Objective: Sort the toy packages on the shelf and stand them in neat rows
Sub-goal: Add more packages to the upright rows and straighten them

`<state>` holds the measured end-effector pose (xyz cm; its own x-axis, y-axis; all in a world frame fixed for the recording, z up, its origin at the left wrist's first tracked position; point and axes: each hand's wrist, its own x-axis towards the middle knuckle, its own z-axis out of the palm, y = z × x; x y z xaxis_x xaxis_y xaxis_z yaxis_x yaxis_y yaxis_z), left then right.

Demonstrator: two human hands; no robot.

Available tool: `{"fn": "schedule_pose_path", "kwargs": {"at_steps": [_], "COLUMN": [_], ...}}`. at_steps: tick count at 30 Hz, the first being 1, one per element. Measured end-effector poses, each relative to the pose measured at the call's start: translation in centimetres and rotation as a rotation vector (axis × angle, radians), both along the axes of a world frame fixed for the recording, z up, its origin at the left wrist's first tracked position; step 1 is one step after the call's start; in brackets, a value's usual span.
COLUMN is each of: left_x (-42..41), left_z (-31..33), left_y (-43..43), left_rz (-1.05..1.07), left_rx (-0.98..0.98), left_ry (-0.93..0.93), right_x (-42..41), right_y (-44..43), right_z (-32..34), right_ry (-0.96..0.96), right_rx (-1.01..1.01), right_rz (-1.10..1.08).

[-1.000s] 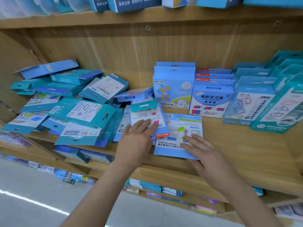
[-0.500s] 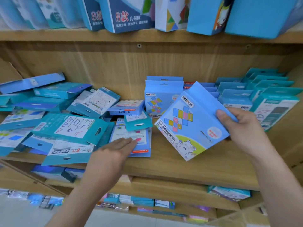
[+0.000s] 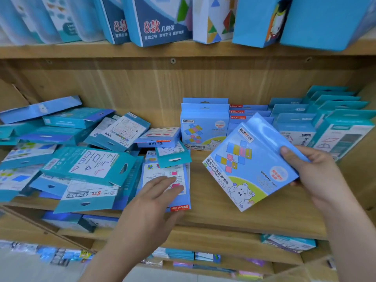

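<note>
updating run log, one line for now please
right hand: grips bear package, tilted | left hand: rests on flat pink-square package

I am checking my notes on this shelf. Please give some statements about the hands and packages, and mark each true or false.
1. The right hand holds a bear package tilted above the shelf. True.
2. The left hand grips a teal package. False: its straight fingers rest on a flat package.
3. A matching bear package stands upright at the back. True.
4. The packages at left stand in neat rows. False: they form a jumbled pile.
</note>
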<state>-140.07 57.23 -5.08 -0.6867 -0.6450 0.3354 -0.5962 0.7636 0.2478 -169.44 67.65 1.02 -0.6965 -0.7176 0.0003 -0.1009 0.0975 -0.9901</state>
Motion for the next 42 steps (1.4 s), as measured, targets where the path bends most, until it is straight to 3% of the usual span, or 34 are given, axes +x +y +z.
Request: {"fn": "schedule_pose_path", "kwargs": {"at_steps": [2, 5, 12, 15, 23, 30, 35, 38, 42], "left_x": [-1.3, -3.1, -6.8, -6.5, -5.8, -4.5, -2.9, -4.0, -7.0], "left_z": [1.1, 2.0, 4.0, 2.7, 2.0, 6.0, 9.1, 8.8, 5.5], "left_y": [0.1, -1.2, -5.4, -5.2, -7.2, -7.2, -4.6, -2.7, 1.4], "left_rz": [0.000, 0.004, 0.130, 0.193, 0.240, 0.215, 0.311, 0.324, 0.390], "left_rx": [0.004, -0.003, -0.016, 0.017, -0.112, -0.249, 0.034, 0.461, 0.838], "left_ry": [0.095, 0.080, -0.332, -0.413, -0.217, 0.084, 0.514, 0.847, 0.956], "right_x": [0.0, 0.2, 0.2, 0.4, 1.4, -0.2, -1.7, -2.4, -3.6], "right_y": [0.1, 0.1, -0.6, -1.2, -2.7, -1.1, 0.8, 2.0, 3.9], "right_z": [-0.6, -0.7, 0.4, 0.3, -0.9, -0.3, 0.2, 0.9, 1.2], "right_ry": [-0.048, -0.063, 0.077, 0.133, 0.236, 0.179, 0.210, 0.298, 0.442], "right_rx": [0.018, 0.023, 0.011, 0.012, 0.080, 0.096, 0.049, 0.042, 0.067], "right_rz": [0.015, 0.034, 0.058, 0.087, 0.153, 0.079, 0.013, -0.005, -0.039]}}
